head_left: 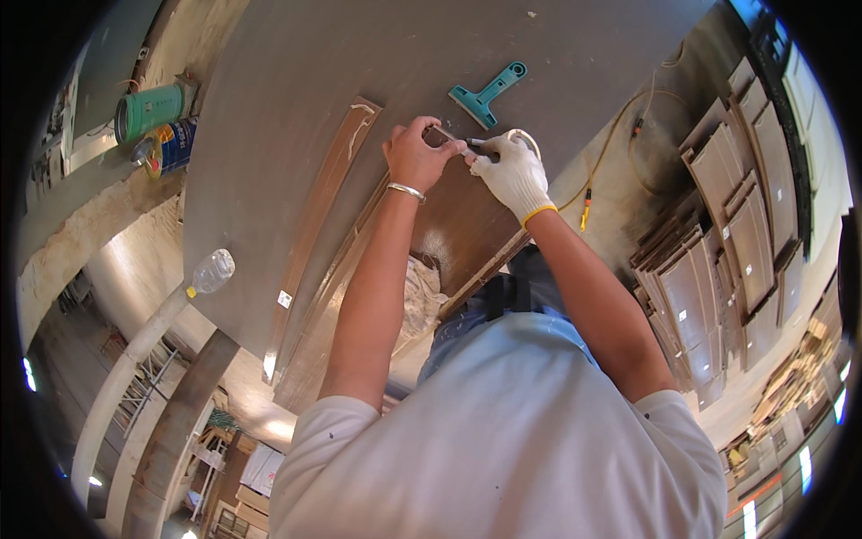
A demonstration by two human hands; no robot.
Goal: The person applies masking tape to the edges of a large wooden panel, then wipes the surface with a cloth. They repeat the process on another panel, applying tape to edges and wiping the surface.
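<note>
Both hands meet over a brown wooden panel [476, 216] at the near edge of the table. My bare left hand [415, 154], with a bangle at the wrist, pinches a thin pale strip [444, 134] between thumb and fingers. My right hand [515, 177] wears a white knit glove and is closed, its fingertips against the left thumb. Beside its knuckles shows a white ring [530, 141], like a roll of tape; a small dark-tipped piece lies at its fingers, too small to name. Just beyond lies a teal scraper [488, 93].
Long brown boards [325, 211] lie to the left of my hands. A crumpled cloth [422, 296] is by my waist. A clear bottle [213, 271] and green bucket [148, 113] stand left. Stacked panels [687, 296] and a yellow hose [600, 166] are at right.
</note>
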